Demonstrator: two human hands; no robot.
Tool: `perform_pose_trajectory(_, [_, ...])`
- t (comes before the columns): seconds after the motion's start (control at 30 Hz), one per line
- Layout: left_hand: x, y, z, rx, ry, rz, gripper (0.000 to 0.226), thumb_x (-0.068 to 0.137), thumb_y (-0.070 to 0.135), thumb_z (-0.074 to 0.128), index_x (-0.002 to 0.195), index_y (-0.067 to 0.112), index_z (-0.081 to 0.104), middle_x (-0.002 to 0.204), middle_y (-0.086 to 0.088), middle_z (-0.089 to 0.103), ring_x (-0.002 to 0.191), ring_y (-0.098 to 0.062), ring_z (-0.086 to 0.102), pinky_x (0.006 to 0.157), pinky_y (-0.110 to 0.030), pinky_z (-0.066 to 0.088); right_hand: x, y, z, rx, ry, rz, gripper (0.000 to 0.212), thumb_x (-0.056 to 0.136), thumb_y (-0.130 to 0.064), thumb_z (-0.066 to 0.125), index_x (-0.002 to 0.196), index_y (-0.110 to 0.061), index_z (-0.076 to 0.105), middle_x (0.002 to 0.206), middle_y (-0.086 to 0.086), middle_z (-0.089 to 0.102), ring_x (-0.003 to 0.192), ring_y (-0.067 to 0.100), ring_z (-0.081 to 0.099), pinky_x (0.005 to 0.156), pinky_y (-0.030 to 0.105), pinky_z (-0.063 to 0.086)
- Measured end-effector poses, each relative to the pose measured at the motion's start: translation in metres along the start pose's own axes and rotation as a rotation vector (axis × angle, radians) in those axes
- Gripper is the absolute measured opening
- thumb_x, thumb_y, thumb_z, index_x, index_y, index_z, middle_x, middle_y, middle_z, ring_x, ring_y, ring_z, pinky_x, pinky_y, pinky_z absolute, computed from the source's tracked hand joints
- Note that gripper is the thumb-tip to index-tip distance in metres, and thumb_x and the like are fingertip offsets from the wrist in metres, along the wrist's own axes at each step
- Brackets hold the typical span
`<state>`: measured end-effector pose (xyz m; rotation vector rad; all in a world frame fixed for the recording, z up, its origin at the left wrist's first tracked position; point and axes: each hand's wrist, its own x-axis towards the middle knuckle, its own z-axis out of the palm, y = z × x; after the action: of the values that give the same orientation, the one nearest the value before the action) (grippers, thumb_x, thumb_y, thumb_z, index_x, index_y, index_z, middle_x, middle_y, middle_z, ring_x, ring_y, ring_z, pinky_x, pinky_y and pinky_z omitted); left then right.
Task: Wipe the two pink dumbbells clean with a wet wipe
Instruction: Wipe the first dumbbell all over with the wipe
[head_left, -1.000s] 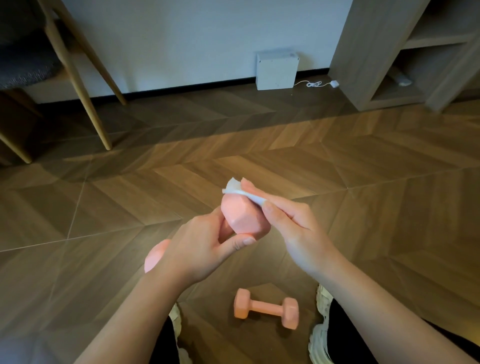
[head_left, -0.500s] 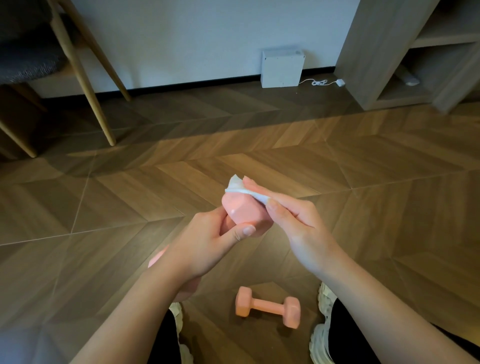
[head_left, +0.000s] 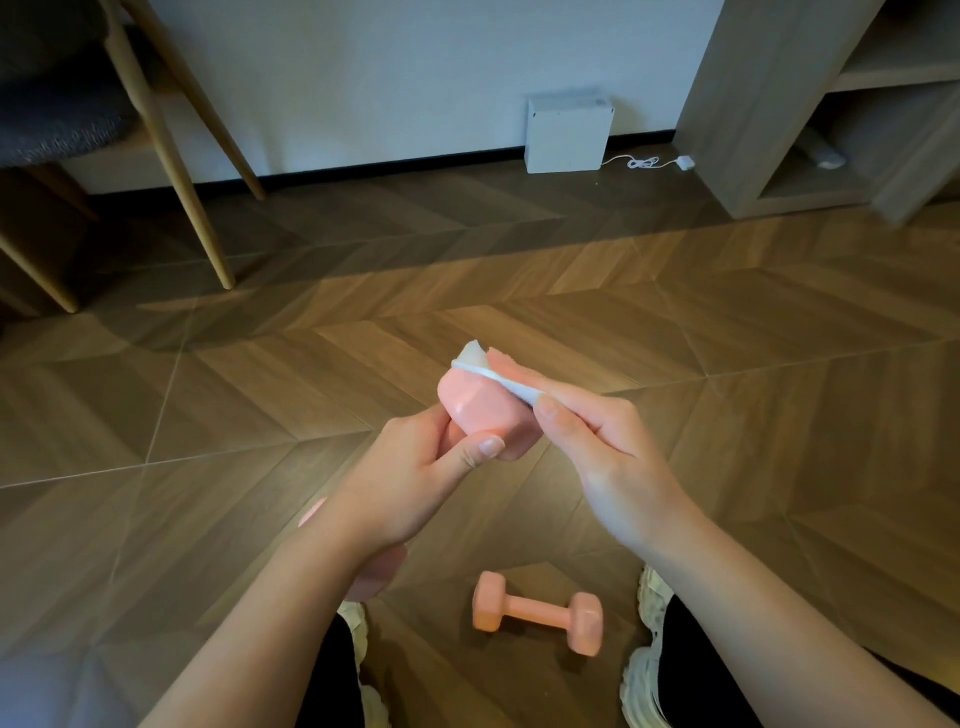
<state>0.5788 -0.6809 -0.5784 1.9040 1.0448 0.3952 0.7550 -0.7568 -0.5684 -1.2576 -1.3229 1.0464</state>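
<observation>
Head view: the left hand (head_left: 415, 478) curls round the handle of the raised dumbbell (head_left: 483, 410), far head tipped up. The wet wipe (head_left: 498, 371) drapes over that head, pinched against it by the right hand (head_left: 597, 441). A dampened handle could slip from the one-handed hold and drop onto the second dumbbell (head_left: 537, 613), which lies near on the floor (head_left: 779, 415), almost directly below.
</observation>
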Motion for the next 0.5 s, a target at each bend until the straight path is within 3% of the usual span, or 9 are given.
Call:
perform_pose_trajectory(0.1, [-0.0006,-0.0002,-0.0016,0.010,0.011,-0.008,0.053,0.070,0.080,0.041,0.077,0.029,0.053,0.056,0.023,0.058,0.051,-0.002,0.051,0.056,-0.026,0.041,-0.0018,0.0006,-0.0023,-0.023,0.025,0.037,0.039,0.099,-0.030,0.041,0.135,-0.026,0.055,0.137,-0.010,0.061,0.122,-0.005,0.054,0.098,0.015,0.043])
perform_pose_trajectory(0.23, [0.0015,-0.0018,-0.0026,-0.050,0.039,-0.023,0.059,0.071,0.079,0.044,0.075,0.021,0.053,0.053,0.013,0.051,0.048,-0.004,0.044,0.058,-0.033,0.041,-0.0003,-0.0010,-0.0002,-0.046,0.005,0.010,0.044,0.100,-0.028,0.040,0.141,-0.015,0.053,0.144,-0.008,0.055,0.138,0.003,0.044,0.113,0.024,0.036])
perform_pose_trajectory(0.37, [0.0021,-0.0008,-0.0034,-0.022,0.035,-0.038,0.059,0.070,0.080,0.044,0.074,0.022,0.052,0.052,0.014,0.050,0.048,-0.004,0.043,0.057,-0.031,0.040,-0.0003,-0.0015,-0.0010,-0.046,0.026,0.022,0.046,0.100,-0.029,0.039,0.140,-0.014,0.055,0.142,-0.009,0.057,0.134,0.002,0.048,0.104,0.019,0.041])
perform_pose_trajectory(0.5, [0.0032,0.0000,-0.0018,-0.036,0.044,-0.045,0.063,0.070,0.081,0.042,0.076,0.018,0.054,0.054,0.012,0.051,0.049,-0.005,0.044,0.058,-0.032,0.041,-0.0001,-0.0041,0.0023,-0.076,0.006,-0.010,0.045,0.101,-0.026,0.039,0.142,-0.014,0.052,0.146,-0.007,0.054,0.140,0.002,0.041,0.116,0.027,0.034])
